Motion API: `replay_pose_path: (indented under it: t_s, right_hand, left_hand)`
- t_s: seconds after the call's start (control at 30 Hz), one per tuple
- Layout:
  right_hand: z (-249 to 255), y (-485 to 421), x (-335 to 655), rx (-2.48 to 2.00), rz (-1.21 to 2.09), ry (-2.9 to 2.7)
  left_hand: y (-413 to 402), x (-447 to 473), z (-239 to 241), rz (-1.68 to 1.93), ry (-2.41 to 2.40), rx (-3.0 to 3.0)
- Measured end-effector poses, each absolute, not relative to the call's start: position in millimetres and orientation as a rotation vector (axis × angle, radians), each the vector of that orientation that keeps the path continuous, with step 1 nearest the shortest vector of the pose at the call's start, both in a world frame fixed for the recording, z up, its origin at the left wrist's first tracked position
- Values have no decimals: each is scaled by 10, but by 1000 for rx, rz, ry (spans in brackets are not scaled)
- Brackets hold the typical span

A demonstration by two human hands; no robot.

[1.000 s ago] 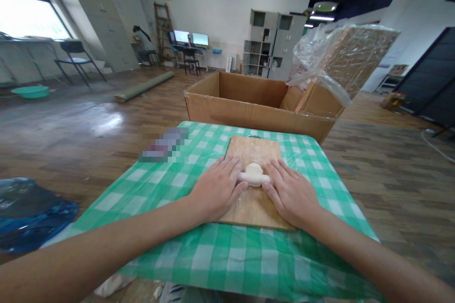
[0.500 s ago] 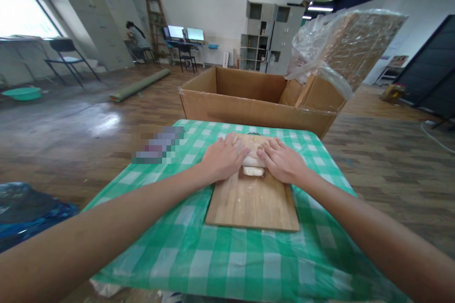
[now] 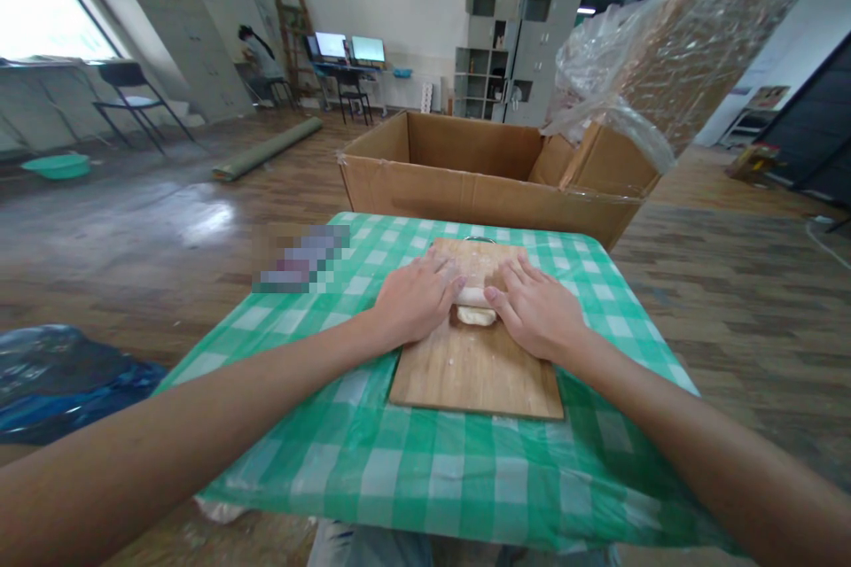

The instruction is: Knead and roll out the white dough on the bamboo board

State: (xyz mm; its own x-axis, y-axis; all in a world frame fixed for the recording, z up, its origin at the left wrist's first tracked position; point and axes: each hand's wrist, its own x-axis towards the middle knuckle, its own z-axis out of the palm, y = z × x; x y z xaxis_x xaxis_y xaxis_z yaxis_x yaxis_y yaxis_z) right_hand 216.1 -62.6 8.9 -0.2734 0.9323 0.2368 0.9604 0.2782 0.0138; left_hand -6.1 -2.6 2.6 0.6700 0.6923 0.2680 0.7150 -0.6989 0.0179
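A pale rolling pin (image 3: 472,295) lies crosswise on a wooden cutting board (image 3: 475,381), its ends covered by my hands. On its left end rests my left hand (image 3: 418,297), palm down with the fingers stretched forward. My right hand (image 3: 537,306) lies likewise over the right end, fingers extended and its thumb along the pin. A piece of whitish dough (image 3: 476,316) shows under and just in front of the pin's near side. White flour-like traces mark the board and my fingers.
The board is on a table with a green checked cloth (image 3: 372,478). A blurred-out item (image 3: 299,261) sits at its left edge. Beyond stands a big cardboard box (image 3: 479,190) with plastic-wrapped board leaning in it. Blue plastic bag (image 3: 73,381) at left; a person (image 3: 259,58) sits far back.
Both hands and the rolling pin have come slightly nearer to me on the board, with more bare wood beyond the pin. The whole view has also shifted a little.
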Motion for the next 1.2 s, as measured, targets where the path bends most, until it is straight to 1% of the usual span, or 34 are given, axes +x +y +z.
replay_pose_path:
  t_s: [0.2, 0.43, 0.6, 0.73, 0.87, 1.07, 1.2]
  right_hand:
    - [24, -981, 2105, -1648, -274, -2405]
    - [-92, -1353, 2121, -1544, -284, -2451]
    - [-106, -1422, 2146, -1483, -265, -2470]
    - [-82, -1237, 2168, -1499, -242, -2462]
    - [44, -972, 2146, -1558, -206, -2454]
    - [191, -645, 2180, -1655, -10, -2485]
    - [58, -352, 2317, -1475, -189, -2643]
  left_hand:
    - [-410, -196, -29, -467, -1204, -2759]
    - [-785, -341, -82, -376, -1169, -2783]
    - [-891, -386, -67, -323, -1162, -2805]
    - [-755, -329, -51, -318, -1199, -2815]
    - [-507, -226, -29, -341, -1234, -2788]
    - [-141, -127, -6, -304, -1312, -2822]
    - [124, -47, -10, -263, -1244, -2831]
